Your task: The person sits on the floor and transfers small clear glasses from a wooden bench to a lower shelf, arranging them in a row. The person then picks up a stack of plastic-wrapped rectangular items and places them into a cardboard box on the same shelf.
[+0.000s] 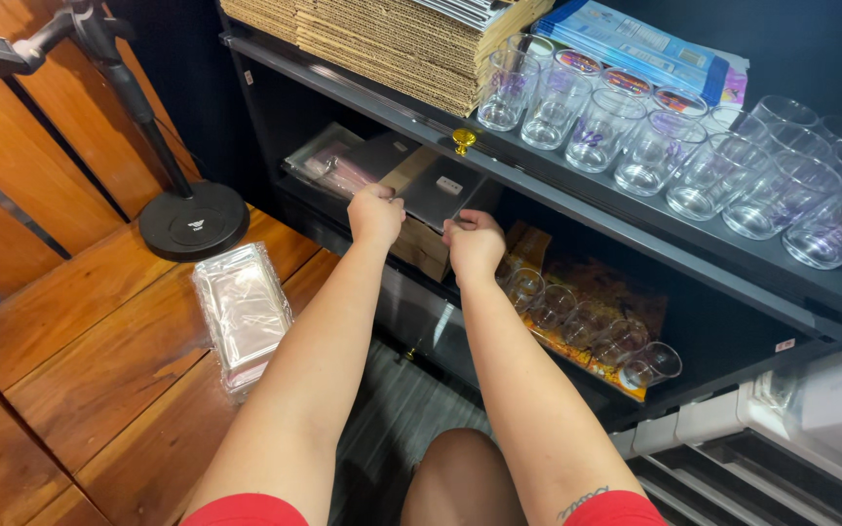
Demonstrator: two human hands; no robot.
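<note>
Both my arms reach into the middle shelf of a black cabinet point(577, 190). My left hand point(376, 214) and my right hand point(474, 244) both grip the near edge of a flat grey pack point(440, 185) that lies on a brown cardboard box point(426, 248). Fingers of both hands are curled over that edge. Left of it on the same shelf lie clear-wrapped flat packs point(328, 156).
Clear drinking glasses point(694, 161) stand in rows on the top shelf, beside stacked corrugated cardboard point(392, 39) and a blue packet point(635, 39). Small glasses point(587, 326) sit lower right. A clear plastic pack point(243, 312) and a black stand base point(193, 222) rest on the wooden platform.
</note>
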